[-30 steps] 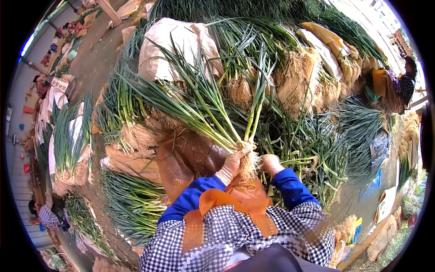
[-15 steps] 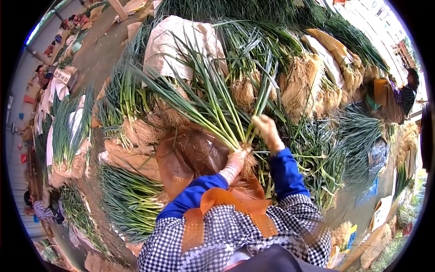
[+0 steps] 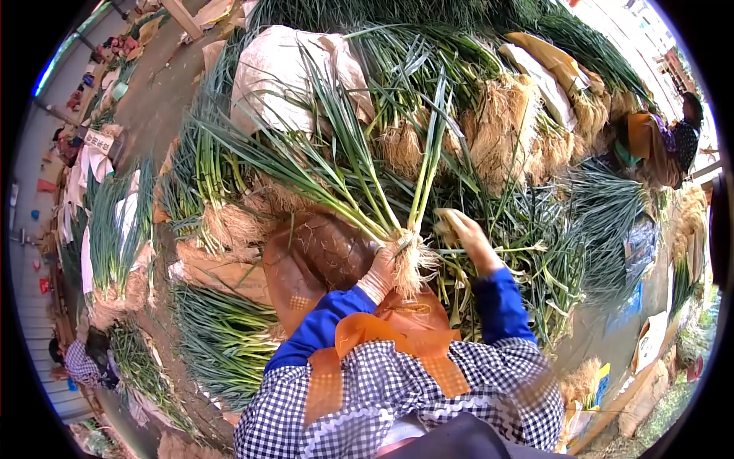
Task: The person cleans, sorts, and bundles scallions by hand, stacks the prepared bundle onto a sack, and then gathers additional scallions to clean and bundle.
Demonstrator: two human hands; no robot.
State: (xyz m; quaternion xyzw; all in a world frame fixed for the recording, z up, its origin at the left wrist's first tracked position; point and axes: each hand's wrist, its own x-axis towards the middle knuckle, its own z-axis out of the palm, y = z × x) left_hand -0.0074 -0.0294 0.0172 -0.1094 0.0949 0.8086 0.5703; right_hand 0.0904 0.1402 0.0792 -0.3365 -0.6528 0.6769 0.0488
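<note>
My left hand [image 3: 381, 271] is closed round the base of a bunch of green onions [image 3: 377, 200], just above its pale, stringy roots. The long green leaves fan out upward and to the left, away from my body. To the right of the bunch is my right hand [image 3: 468, 236], apart from it, above loose leaves and stalks [image 3: 527, 264]. Its fingers point left and look blurred; whether they hold anything is unclear. A brown apron [image 3: 321, 256] lies over my lap beneath the bunch.
Stacked green onions [image 3: 222, 336] lie at the lower left. Ahead are a white sack [image 3: 267, 80] and root bundles [image 3: 501, 134]. More onions [image 3: 608, 229] lie at the right. A person [image 3: 688, 138] is at the far right, another person [image 3: 82, 363] at the lower left.
My right hand rose to the bunch's stalks, then moved back down and right, away from them. My left hand has kept hold of the bunch and shifted slightly left.
</note>
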